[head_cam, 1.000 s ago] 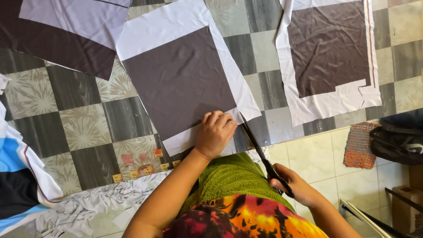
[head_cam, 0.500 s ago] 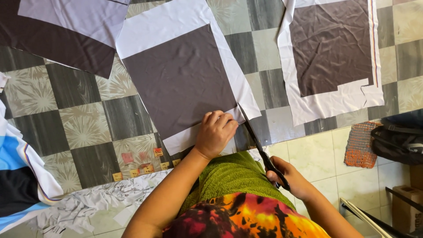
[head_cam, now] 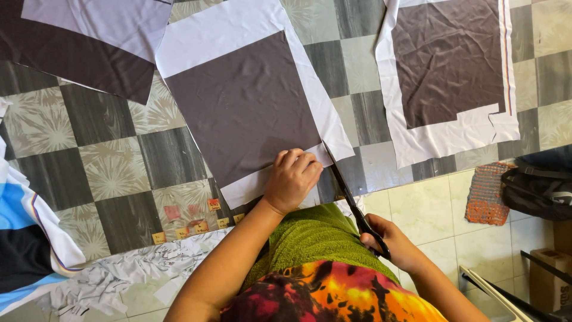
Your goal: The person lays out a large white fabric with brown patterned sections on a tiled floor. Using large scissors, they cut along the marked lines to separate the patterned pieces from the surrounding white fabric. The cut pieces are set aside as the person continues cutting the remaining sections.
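A white fabric sheet with a large dark brown panel (head_cam: pixel 244 107) lies on the checkered floor mat in front of me. My left hand (head_cam: pixel 292 179) presses flat on its near corner, fingers curled on the white border. In my right hand (head_cam: pixel 390 244) are black-handled scissors (head_cam: pixel 351 206), with the blades pointing up at the sheet's near right edge, tips at the white border. A green towel (head_cam: pixel 310 238) covers my lap over a bright orange patterned garment.
Another white and brown sheet (head_cam: pixel 453 71) lies to the right, a third (head_cam: pixel 83 42) at the top left. Blue, black and white cloth (head_cam: pixel 24 238) sits at the left edge, crumpled white scraps (head_cam: pixel 137 274) near my knee. An orange woven pad (head_cam: pixel 485 194) and dark bag (head_cam: pixel 539 185) lie at the right.
The scissors have moved slightly forward along the sheet's right edge. My left hand stays pressed on the corner.
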